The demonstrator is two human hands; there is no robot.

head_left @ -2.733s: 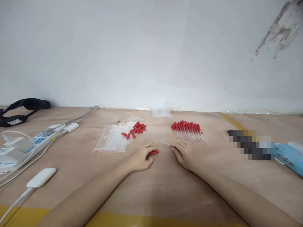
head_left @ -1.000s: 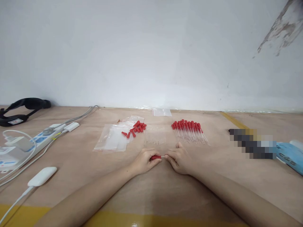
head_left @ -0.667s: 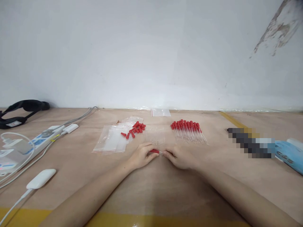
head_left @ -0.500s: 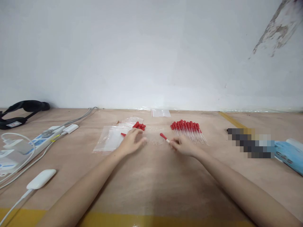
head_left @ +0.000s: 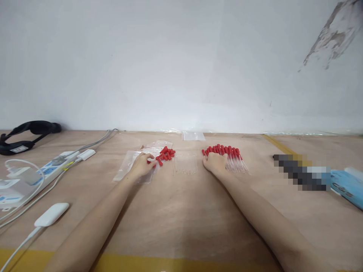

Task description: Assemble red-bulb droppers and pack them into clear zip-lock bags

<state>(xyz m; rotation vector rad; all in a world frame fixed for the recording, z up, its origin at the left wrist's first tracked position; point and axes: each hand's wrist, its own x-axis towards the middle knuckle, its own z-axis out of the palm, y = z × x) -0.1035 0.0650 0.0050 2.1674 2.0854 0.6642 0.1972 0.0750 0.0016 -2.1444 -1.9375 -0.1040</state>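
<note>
My left hand [head_left: 142, 165] lies on the clear plastic bags [head_left: 131, 169], its fingertips pinched on a red rubber bulb at the near edge of the loose bulb pile [head_left: 166, 153]. My right hand [head_left: 215, 163] rests, fingers curled, on the left end of the row of assembled red-capped droppers [head_left: 231, 155]. It holds one dropper [head_left: 203, 152] against that row, and only the red cap shows. A row of bare glass tubes [head_left: 185, 164] lies between my two hands, touched by neither.
A small clear bag [head_left: 193, 135] lies by the wall. At the left are a power strip [head_left: 49, 166] with cables, a white adapter [head_left: 51, 214] and a black headband [head_left: 27, 132]. A pixelated object [head_left: 300, 172] and a blue pack [head_left: 347, 187] lie at the right.
Both hands joined a red bulb and a glass tube near me. Then my right hand carried the dropper out to the row, and my left hand reached to the bulb pile.
</note>
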